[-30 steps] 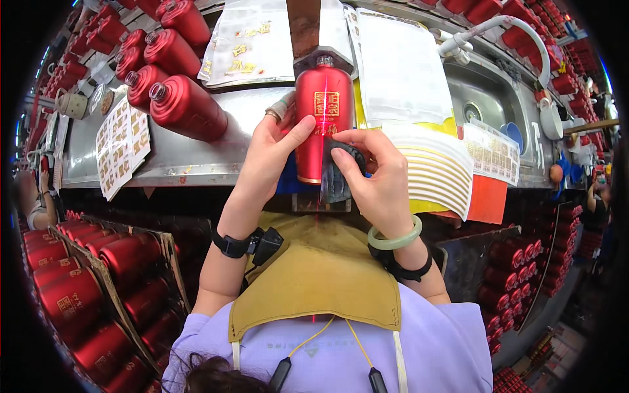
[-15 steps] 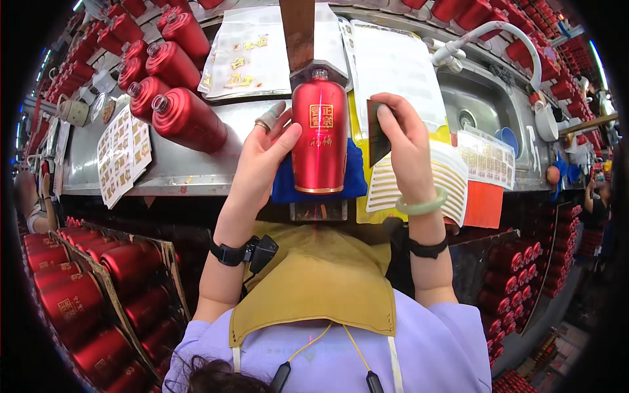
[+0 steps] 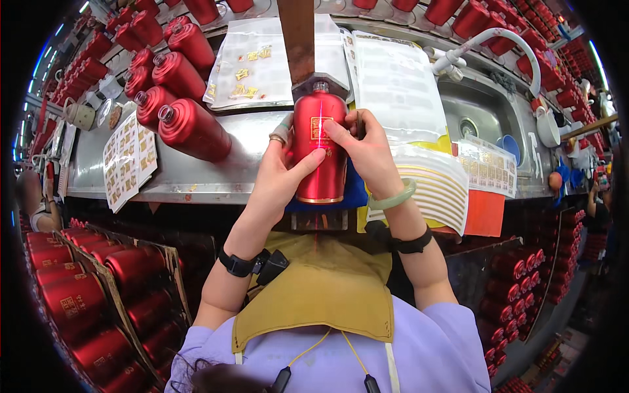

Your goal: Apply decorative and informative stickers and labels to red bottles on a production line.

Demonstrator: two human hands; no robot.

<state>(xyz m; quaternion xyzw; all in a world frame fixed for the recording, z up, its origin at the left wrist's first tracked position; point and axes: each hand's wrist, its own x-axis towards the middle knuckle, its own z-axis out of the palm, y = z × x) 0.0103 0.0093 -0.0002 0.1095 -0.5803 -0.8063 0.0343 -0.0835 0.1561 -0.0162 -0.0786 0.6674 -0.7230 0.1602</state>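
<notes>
A glossy red bottle (image 3: 320, 183) with gold lettering and a clear neck lies in the middle, its neck pointing away from me, on a blue cloth (image 3: 354, 185). My left hand (image 3: 280, 167) is closed around its left side, thumb across the front below the gold square emblem (image 3: 319, 129). From the right, my right hand (image 3: 372, 152) presses its thumb on that emblem. A thin dark flat piece (image 3: 360, 124) is tucked in the right fingers, mostly hidden by them.
Several red bottles (image 3: 194, 130) lie at the left. Sheets with gold stickers (image 3: 246, 62) rest behind on the metal counter (image 3: 196, 183). On the right are a sheet of curved gold strips (image 3: 429, 180), a sink (image 3: 475, 105) and a white faucet (image 3: 488, 29). Racks of bottles (image 3: 72, 304) flank me below.
My right hand has moved left, from beside the bottle onto its front. My left hand has closed in, its thumb now on the bottle. The view has shifted slightly.
</notes>
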